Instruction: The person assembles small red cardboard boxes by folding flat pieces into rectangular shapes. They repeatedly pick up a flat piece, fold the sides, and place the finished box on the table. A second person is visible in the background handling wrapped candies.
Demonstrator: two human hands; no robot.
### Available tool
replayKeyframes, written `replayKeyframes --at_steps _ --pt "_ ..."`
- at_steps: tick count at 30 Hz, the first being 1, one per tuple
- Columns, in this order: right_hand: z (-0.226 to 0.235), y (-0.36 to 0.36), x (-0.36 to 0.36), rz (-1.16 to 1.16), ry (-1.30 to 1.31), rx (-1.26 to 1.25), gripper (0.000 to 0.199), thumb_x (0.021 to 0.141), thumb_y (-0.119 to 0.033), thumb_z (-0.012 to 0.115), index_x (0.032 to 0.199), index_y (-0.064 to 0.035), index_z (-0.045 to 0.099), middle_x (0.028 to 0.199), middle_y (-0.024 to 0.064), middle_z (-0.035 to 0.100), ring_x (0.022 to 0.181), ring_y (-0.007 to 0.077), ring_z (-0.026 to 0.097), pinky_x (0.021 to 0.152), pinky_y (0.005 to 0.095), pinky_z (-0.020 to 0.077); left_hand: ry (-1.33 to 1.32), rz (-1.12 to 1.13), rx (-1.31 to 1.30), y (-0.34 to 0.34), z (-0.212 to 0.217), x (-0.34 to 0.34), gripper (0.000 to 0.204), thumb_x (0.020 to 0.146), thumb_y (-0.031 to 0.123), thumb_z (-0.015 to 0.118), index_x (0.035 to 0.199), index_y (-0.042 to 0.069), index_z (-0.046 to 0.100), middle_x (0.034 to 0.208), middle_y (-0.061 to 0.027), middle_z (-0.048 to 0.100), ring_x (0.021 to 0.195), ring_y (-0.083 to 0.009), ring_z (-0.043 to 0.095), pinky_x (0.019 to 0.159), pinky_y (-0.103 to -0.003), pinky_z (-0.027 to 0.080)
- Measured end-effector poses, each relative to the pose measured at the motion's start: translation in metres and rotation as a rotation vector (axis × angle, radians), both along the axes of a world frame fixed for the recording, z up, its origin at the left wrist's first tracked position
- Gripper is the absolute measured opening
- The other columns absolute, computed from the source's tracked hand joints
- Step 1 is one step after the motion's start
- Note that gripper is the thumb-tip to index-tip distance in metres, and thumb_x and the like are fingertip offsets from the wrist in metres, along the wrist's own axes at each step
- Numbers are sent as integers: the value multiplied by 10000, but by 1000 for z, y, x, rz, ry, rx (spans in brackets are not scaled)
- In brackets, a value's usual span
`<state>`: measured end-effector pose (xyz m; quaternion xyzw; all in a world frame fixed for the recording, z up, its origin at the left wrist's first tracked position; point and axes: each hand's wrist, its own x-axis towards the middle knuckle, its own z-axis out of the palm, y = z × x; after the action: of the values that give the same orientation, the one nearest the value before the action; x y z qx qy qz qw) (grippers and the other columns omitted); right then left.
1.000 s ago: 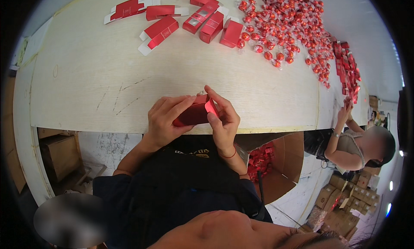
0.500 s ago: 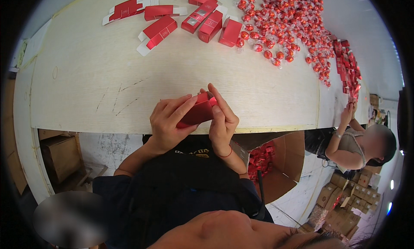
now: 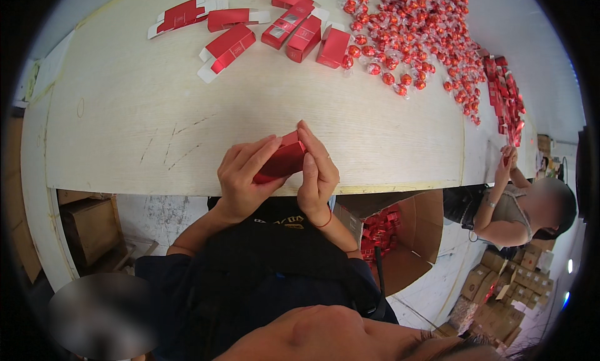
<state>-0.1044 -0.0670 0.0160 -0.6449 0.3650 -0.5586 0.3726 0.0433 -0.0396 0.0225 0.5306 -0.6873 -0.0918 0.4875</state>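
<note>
A small red cardboard box (image 3: 281,163) is held just above the table's front edge. My left hand (image 3: 239,178) wraps it from the left, fingers along its top and thumb beneath. My right hand (image 3: 319,172) presses on its right end, with the fingers laid together over that end and the thumb against the near side. The right end looks closed, though the fingers partly cover it. Beyond my hands, several more red boxes (image 3: 228,46) lie on the tabletop, some with white flaps sticking out.
A large pile of red-wrapped candies (image 3: 419,23) spreads over the far right of the table (image 3: 125,117). An open carton (image 3: 415,236) of red boxes stands below its front edge. To the right, another person (image 3: 506,211) works near a row of red boxes (image 3: 503,98).
My right hand's fingers have closed in over the box's right end. The opening that showed there before is no longer visible. My left hand keeps its hold.
</note>
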Motion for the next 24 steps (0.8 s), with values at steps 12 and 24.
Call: replayKeyframes --at_steps 12,24 --pt "1 -4 -2 150 381 -5 530 905 -52 562 1406 27 409 1396 235 476 1209 434 527 953 435 460 97 -86 227 0 -7 16 641 633 87 834 1232 44 612 1163 -107 663 973 -291 639 856 -374 508" --pt "-19 -58 0 -174 394 -71 662 903 -163 639 1468 -6 332 1536 320 100 1433 423 144 1125 454 239 -404 56 625 -312 -41 344 957 590 300 889 1389 35 432 1281 -172 589 1170 -275 578 985 -373 451"
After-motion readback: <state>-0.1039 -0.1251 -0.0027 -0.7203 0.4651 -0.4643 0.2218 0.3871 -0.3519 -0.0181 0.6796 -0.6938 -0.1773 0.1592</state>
